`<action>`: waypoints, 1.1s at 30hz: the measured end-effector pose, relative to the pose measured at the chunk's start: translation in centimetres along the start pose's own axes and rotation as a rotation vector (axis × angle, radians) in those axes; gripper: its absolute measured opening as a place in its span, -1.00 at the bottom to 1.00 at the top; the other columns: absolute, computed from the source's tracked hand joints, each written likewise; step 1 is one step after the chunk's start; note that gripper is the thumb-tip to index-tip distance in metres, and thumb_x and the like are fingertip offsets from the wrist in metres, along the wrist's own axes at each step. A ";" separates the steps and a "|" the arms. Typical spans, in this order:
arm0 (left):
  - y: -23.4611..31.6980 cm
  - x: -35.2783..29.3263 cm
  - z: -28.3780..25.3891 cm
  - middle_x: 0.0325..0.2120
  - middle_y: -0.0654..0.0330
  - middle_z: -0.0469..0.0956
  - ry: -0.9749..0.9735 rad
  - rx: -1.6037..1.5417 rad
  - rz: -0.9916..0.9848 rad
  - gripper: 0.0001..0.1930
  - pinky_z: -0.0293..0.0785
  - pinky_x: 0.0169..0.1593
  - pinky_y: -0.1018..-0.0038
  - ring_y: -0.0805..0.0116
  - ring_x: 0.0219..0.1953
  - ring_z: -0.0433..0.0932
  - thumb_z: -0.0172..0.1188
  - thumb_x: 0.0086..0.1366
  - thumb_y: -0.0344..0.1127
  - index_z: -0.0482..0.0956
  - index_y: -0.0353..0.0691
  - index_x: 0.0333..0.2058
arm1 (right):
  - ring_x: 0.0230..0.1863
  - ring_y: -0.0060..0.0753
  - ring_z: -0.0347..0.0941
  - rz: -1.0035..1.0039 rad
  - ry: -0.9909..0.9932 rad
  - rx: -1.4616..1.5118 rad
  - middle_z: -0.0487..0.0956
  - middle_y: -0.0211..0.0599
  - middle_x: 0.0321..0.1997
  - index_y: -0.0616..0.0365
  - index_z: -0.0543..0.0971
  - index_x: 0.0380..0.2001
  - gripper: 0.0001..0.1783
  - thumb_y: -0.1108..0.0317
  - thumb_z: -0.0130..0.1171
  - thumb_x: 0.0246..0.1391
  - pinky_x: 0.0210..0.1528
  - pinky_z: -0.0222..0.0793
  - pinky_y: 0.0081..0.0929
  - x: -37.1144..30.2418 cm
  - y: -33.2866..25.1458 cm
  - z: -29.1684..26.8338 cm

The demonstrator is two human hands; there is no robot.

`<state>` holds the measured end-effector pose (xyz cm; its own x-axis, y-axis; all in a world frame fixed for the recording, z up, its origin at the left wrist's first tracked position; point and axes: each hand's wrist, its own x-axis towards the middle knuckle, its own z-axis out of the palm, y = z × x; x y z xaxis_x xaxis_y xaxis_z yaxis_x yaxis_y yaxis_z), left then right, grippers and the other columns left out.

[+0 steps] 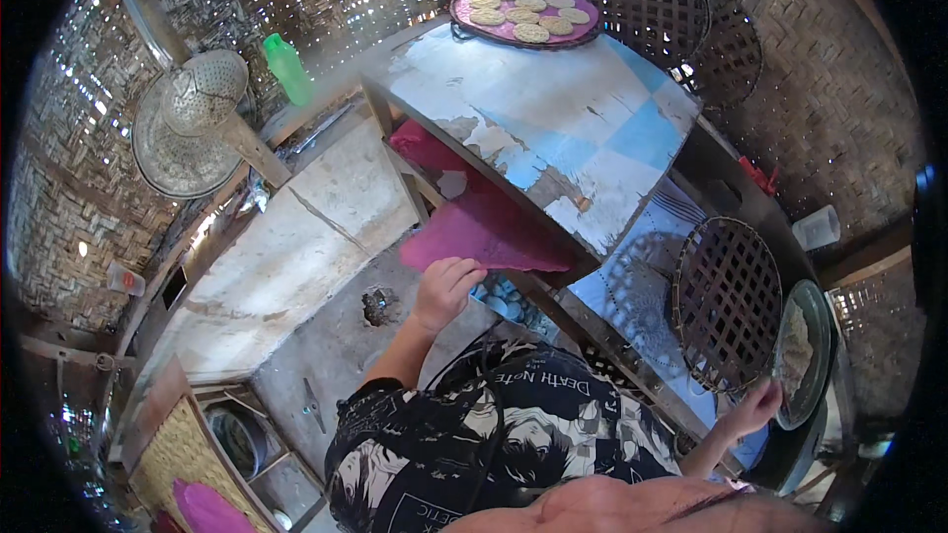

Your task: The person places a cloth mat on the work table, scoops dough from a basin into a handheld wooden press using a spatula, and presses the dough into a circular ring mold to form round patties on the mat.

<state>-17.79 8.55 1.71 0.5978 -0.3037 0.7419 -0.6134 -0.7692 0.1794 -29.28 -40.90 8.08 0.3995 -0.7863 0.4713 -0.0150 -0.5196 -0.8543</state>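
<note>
My left hand point(449, 291) pinches the near edge of a pink sheet point(484, 227), which hangs out from under the table top; I cannot tell if it is cloth or plastic. My right hand point(752, 409) is off to the right with its fingers curled, between a round open-weave tray point(729, 301) and a large green bowl point(823, 355). What it grips, if anything, I cannot make out. Pale, crumbly-looking stuff point(793, 347) lies in the bowl.
On the worn blue-and-white table top point(533, 114), a round tray point(456, 20) lined in pink bears several flat pale rounds point(530, 33). Woven trays point(647, 5) lean on the back wall. A green bottle point(286, 69), strainers point(202, 94) and a plastic cup point(816, 228) stand or hang around.
</note>
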 end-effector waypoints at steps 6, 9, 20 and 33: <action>1.8 7.2 -5.9 -0.37 0.27 0.49 0.100 0.023 0.122 -0.77 0.35 -0.41 0.45 0.34 -0.39 0.45 0.12 -0.18 -0.44 0.53 -0.16 -0.43 | -0.45 -0.60 0.39 -0.247 -1.062 0.233 0.36 -0.22 -0.09 0.20 0.35 -0.05 -0.44 0.49 0.20 -0.25 -0.43 0.34 -0.66 -5.8 -13.2 10.0; 3.6 12.8 -9.1 -0.37 0.27 0.50 0.076 -0.024 0.280 -0.77 0.32 -0.45 0.49 0.38 -0.40 0.45 0.14 -0.20 -0.43 0.54 -0.16 -0.43 | -0.49 -0.54 0.43 -0.365 -1.329 0.228 0.24 -0.13 0.13 0.05 0.14 0.15 -0.12 0.35 0.32 -0.30 -0.44 0.36 -0.62 -6.7 -18.3 13.1; 10.2 21.9 -9.7 -0.36 0.31 0.52 0.312 0.005 0.600 -0.67 0.26 -0.49 0.59 0.48 -0.44 0.43 0.15 -0.14 -0.40 0.56 -0.10 -0.28 | -0.40 -0.43 0.47 -0.565 -1.038 0.324 0.53 -0.22 -0.47 0.21 0.54 -0.39 -0.80 0.60 0.11 -0.19 -0.33 0.35 -0.56 1.2 -23.2 13.9; 24.9 22.1 1.4 -0.27 0.16 0.51 0.100 -0.561 0.877 -0.71 0.42 -0.37 0.55 0.35 -0.36 0.48 0.10 -0.05 -0.42 0.53 -0.19 -0.26 | -0.19 -0.26 0.46 -0.578 -0.562 0.097 0.55 -0.20 -0.31 0.24 0.55 -0.39 -0.64 0.73 0.01 -0.38 -0.13 0.33 -0.50 9.9 -9.6 -1.7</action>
<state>-19.13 -18.15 21.65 -0.2029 -0.5616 0.8022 -0.9781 0.0777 -0.1930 -26.73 -44.27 21.30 0.7213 -0.1037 0.6848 0.4034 -0.7408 -0.5371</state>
